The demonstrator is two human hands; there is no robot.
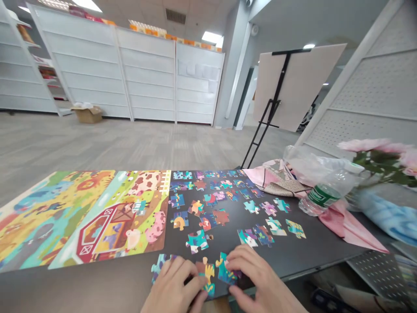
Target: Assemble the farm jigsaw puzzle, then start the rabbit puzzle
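Observation:
My left hand [177, 282] is low in the middle, fingers bent, with thumb and forefinger at the edge of a brown, yellow and teal jigsaw piece [209, 273]. A pale blue jigsaw piece [158, 264] lies partly under its other fingers. To the right, my right hand [252, 276] grips a teal jigsaw piece [223, 268] between thumb and fingers. A narrow gap parts these two middle pieces. Just beyond lies a teal and white piece [197, 241]. Several loose pieces, among them a brown one [221, 217], are spread over the dark table [228, 237].
Two finished-looking picture sheets, a farm scene [130, 217] and an animal scene [42, 217], lie at left. On the right are a plastic bottle [321, 198], pink cloth [345, 221] and pink flowers [384, 150]. An easel [272, 108] stands behind the table.

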